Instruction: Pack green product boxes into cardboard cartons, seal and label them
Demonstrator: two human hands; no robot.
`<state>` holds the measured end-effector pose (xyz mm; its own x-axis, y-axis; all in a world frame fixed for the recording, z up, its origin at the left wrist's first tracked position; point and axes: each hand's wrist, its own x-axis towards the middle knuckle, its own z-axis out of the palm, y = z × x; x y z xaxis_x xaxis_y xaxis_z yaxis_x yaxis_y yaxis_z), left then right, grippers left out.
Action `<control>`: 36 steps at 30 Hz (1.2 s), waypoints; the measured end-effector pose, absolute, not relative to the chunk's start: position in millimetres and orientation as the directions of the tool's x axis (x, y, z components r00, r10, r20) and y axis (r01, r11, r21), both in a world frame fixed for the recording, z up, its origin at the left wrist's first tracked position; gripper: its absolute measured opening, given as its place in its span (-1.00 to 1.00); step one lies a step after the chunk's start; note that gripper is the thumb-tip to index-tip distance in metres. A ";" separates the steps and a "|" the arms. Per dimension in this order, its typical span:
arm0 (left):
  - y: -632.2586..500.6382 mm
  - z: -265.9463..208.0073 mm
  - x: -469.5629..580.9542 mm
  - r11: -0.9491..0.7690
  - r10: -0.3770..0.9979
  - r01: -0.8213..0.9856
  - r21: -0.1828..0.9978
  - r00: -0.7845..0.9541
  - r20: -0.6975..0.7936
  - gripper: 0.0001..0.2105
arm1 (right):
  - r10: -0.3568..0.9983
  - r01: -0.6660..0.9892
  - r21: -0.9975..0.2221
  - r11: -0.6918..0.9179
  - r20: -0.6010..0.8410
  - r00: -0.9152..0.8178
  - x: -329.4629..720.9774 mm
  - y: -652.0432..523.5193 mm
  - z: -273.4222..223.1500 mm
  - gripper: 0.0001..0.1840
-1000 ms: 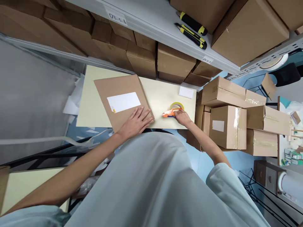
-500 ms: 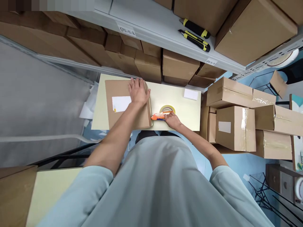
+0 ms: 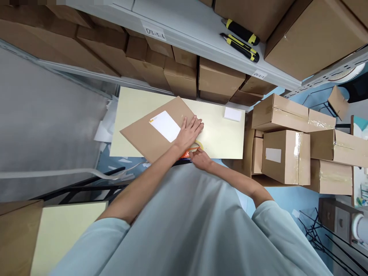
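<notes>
A flat brown cardboard box (image 3: 139, 134) with a white label (image 3: 165, 125) on top lies slantwise on the pale table (image 3: 221, 142). My left hand (image 3: 189, 132) rests on the box's right part, fingers stretched out and pointing up and to the right. Close below it, at the table's near edge, my right hand (image 3: 200, 158) is closed on an orange tape dispenser (image 3: 186, 154) carrying a roll of yellowish tape. The box and my left hand partly cover the dispenser.
A small white stack (image 3: 232, 114) lies at the table's far right. Two yellow-black utility knives (image 3: 240, 40) lie on the grey shelf (image 3: 184, 36) above. Brown boxes (image 3: 221, 78) fill the shelf below, and taped cartons (image 3: 276, 157) are stacked to my right.
The box has turned clockwise from square to slantwise. My left hand has moved right and nearer to me with it. My right hand has brought the tape dispenser left and closer to my body.
</notes>
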<state>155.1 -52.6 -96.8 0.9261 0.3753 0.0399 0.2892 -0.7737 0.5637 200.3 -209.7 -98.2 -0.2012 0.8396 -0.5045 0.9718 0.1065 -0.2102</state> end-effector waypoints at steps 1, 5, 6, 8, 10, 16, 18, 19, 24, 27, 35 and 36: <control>-52.1 -98.7 152.1 -0.781 0.358 0.272 0.563 0.933 0.046 -0.47 | 0.837 0.969 -0.219 0.111 -0.505 -0.210 201.5 -212.4 -96.8 -0.63; -50.1 -101.4 145.2 -0.788 0.335 0.247 0.564 0.941 0.057 -0.47 | 0.834 0.971 -0.223 0.084 -0.518 -0.191 222.3 -234.0 -90.8 -0.63; -50.0 -101.6 144.5 -0.786 0.334 0.242 0.569 0.940 0.062 -0.48 | 0.834 0.974 -0.214 0.067 -0.524 -0.172 232.3 -242.3 -89.0 -0.62; -49.8 -102.0 143.8 -0.786 0.327 0.230 0.575 0.942 0.071 -0.50 | 0.831 0.982 -0.185 0.027 -0.542 -0.125 258.1 -262.1 -84.2 -0.62; -49.0 -103.2 143.2 -0.794 0.311 0.216 0.569 0.947 0.075 -0.50 | 0.824 0.990 -0.142 -0.009 -0.562 -0.074 289.4 -283.3 -77.7 -0.62; -47.4 -106.2 141.2 -0.817 0.225 0.142 0.559 0.971 0.083 -0.50 | 0.796 0.990 0.030 -0.136 -0.592 0.127 372.4 -295.5 -60.9 -0.63; -50.0 -105.0 137.8 -0.819 0.167 0.096 0.565 0.983 0.076 -0.50 | 0.804 0.990 0.051 -0.132 -0.578 0.137 382.3 -273.5 -62.5 -0.61; -52.2 -103.7 134.7 -0.820 0.137 0.071 0.568 0.988 0.074 -0.50 | 0.813 0.991 0.053 -0.127 -0.567 0.134 382.9 -260.2 -64.8 -0.60; -65.3 -92.3 106.5 -0.813 0.099 0.033 0.581 0.992 0.084 -0.56 | 0.846 1.000 0.008 -0.016 -0.534 0.018 355.7 -214.4 -80.1 -0.59; -62.8 -82.4 96.7 -0.776 0.162 0.083 0.625 0.984 0.070 -0.59 | 0.851 0.999 -0.027 0.021 -0.525 -0.031 330.6 -215.3 -86.2 -0.59; -25.2 -78.3 152.7 -0.573 0.696 0.545 0.612 0.718 0.011 -0.33 | 0.859 0.990 -0.098 -0.103 -0.511 0.039 271.6 -224.8 -97.4 -0.64; -26.5 -81.1 158.2 -0.566 0.708 0.558 0.607 0.706 0.011 -0.33 | 0.859 0.990 -0.100 -0.096 -0.511 0.032 264.7 -223.5 -97.9 -0.64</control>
<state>158.2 -26.5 -81.1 0.7064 0.7078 0.0108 0.5580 -0.5661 0.6068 264.7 -223.5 -97.9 0.0316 0.8588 -0.5113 0.9903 -0.0963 -0.1005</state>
